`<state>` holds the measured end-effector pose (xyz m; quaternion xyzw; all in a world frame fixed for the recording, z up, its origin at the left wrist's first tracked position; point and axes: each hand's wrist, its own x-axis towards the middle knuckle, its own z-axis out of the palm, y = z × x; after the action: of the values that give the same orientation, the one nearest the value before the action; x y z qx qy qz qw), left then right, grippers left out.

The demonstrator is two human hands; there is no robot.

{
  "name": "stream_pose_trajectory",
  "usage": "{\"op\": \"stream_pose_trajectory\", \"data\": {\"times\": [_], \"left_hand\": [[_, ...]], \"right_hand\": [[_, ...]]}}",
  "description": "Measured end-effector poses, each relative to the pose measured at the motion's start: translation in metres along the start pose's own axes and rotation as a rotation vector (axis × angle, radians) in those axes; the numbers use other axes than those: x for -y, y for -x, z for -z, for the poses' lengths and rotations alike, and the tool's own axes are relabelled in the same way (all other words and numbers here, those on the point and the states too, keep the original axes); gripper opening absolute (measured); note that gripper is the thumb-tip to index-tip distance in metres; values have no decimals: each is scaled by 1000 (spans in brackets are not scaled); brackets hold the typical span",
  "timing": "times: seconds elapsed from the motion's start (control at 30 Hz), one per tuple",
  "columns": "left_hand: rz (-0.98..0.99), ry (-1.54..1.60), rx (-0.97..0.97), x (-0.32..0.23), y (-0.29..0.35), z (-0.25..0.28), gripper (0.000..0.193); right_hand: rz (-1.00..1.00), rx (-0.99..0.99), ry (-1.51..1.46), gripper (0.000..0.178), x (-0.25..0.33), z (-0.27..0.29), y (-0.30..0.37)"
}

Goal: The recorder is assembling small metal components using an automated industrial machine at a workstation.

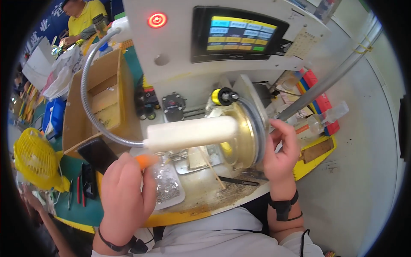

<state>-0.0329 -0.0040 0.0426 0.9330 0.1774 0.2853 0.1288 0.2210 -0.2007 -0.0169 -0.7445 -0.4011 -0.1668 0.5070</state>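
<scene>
My left hand (126, 184) is closed on a blurred orange piece (146, 161), whose kind I cannot make out. It is at the left edge of a white tray (182, 199) of small clear and shiny pieces. On the machine's right side, my right hand (281, 152) has its fingers curled at the rim of a round brass-coloured wheel (246, 141) with a grey edge; some fingertips are hidden. A cream cylindrical lamp-like head (192, 132) on a flexible metal hose (87, 81) crosses in front of the wheel. Below it are a thin wooden stick (212, 168) and black tweezers (239, 181).
The machine's lit touchscreen (239, 36) is above, beside a glowing red button (157, 19). At left are a cardboard box (72, 124), a dark phone (97, 154) and a yellow fan (36, 154). A metal pole (325, 81) slants at right. Another person (85, 17) sits at far left.
</scene>
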Motion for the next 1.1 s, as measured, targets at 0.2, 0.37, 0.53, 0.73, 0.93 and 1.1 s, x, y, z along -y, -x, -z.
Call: {"op": "stream_pose_trajectory", "data": {"times": [0.2, 0.37, 0.53, 0.73, 0.93, 1.1], "left_hand": [[-25, 31, -32, 22, 11, -11, 31], [-103, 3, -108, 35, 5, -18, 32], [-79, 23, -138, 44, 8, -30, 25], [-95, 70, -143, 46, 15, -43, 17], [-57, 196, -66, 42, 19, -58, 13], [4, 23, 43, 39, 17, -47, 16]], "right_hand": [[25, -25, 33, 17, -5, -10, -2], [-25, -65, -33, 14, -8, -15, -1], [-3, -70, 3, 13, -4, -16, -2], [-1, -73, -23, 13, -13, -17, 0], [12, -82, -36, 16, -14, -16, 5], [-46, -258, -159, 21, 12, -22, 20]]}}
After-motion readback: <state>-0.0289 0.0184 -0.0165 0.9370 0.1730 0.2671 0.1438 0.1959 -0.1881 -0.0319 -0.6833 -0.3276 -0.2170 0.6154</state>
